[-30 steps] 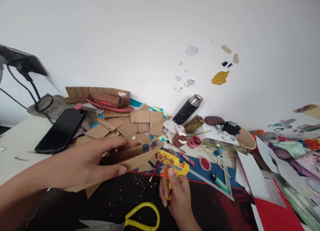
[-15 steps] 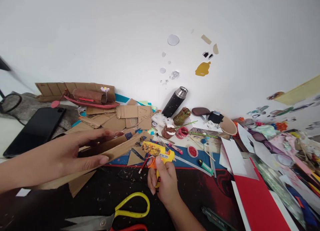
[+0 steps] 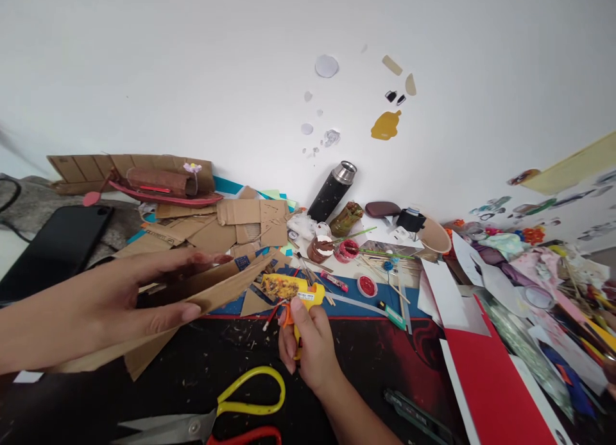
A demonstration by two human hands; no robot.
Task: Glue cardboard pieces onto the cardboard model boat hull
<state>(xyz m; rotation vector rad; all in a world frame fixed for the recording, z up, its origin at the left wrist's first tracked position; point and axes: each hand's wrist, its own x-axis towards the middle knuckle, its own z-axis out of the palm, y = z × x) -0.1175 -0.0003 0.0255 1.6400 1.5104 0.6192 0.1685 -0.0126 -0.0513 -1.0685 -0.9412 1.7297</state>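
Note:
My left hand [image 3: 129, 297] grips a bent cardboard piece [image 3: 226, 293], thumb on the near side and fingers over the far side. My right hand [image 3: 308, 342] is wrapped round the handle of a yellow hot glue gun [image 3: 293, 289], whose scorched, stained front points left at the cardboard's right end. A clear glue stick [image 3: 356, 304] trails from the gun's back. I cannot tell whether the nozzle touches the cardboard. Below the hands lie scissors [image 3: 250, 408] with one yellow and one red handle.
A model boat [image 3: 163, 188] and cardboard scraps [image 3: 240, 220] lie at the back left, near a black phone [image 3: 52, 246]. A black thermos [image 3: 332, 191] stands by the wall, with open paint pots [image 3: 346, 250] before it. Right are a utility knife [image 3: 416, 416] and red card [image 3: 500, 381].
The whole view has shifted slightly, so most things appear a little further left. Both hands keep their grips, and the glue gun sits slightly nearer the cardboard.

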